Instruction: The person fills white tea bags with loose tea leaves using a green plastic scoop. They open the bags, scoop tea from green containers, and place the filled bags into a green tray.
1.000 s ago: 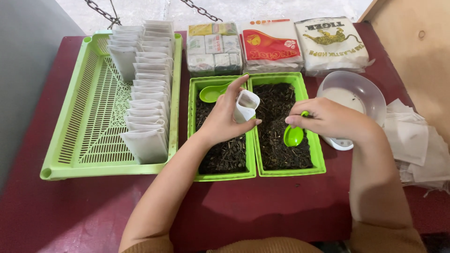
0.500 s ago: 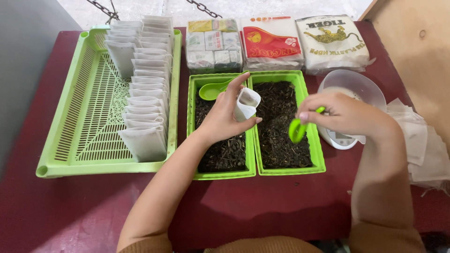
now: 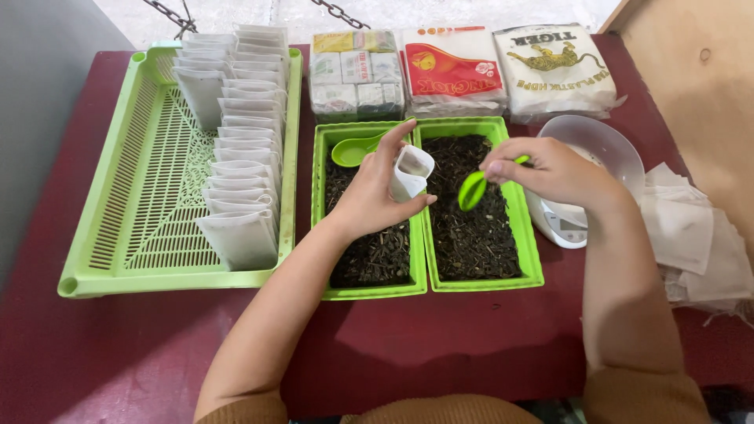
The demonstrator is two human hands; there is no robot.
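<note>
Left hand (image 3: 375, 196) fingers pinch an open white filter bag (image 3: 410, 173) above the two green trays of loose tea (image 3: 471, 228). Right hand (image 3: 550, 169) fingers grip a green scoop (image 3: 472, 189), just beside the bag.

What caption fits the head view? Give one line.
Left hand holds open white bag; right hand tips green scoop beside it.

Small white filter bag (image 3: 410, 173), mouth open and upright, pinched at its side above the left green tray of loose tea, green plastic scoop (image 3: 473, 188), bowl tilted downward, held just beside it over the right tray
</note>
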